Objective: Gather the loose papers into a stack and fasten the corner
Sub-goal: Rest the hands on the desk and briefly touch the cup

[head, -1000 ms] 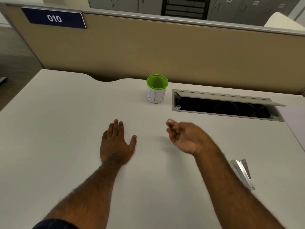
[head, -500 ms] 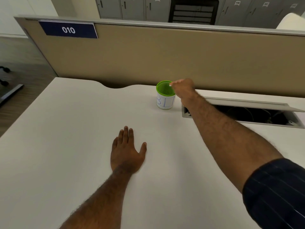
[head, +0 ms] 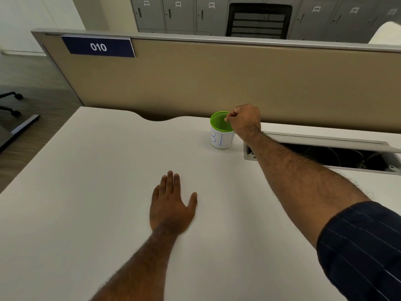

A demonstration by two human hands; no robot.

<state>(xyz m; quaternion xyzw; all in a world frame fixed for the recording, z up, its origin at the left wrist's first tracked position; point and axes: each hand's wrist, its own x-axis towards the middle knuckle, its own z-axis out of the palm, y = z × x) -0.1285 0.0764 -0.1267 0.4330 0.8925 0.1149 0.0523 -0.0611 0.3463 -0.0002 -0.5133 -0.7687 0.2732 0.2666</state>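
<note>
My left hand (head: 171, 209) lies flat, palm down, on the white desk (head: 86, 192), fingers straight and thumb spread. No sheet edges stand out against the white surface under it. My right hand (head: 245, 121) reaches far forward to a green mesh cup (head: 220, 140) with a white label. Its thumb and fingers are pinched together just over the cup's right rim. Whether something small sits between the fingertips is too fine to make out. No stapler is in view.
An open cable tray (head: 325, 153) with a raised lid is cut into the desk right of the cup, under my right forearm. A tan partition (head: 195, 83) with a blue "010" sign (head: 98, 47) closes the far edge. The desk's left edge drops to the floor, where a chair base (head: 10, 105) stands.
My right hand went from the desk's middle forward to the green cup and now pinches over its rim. The view tilted up, so the stapler left the frame. The left hand stayed flat.
</note>
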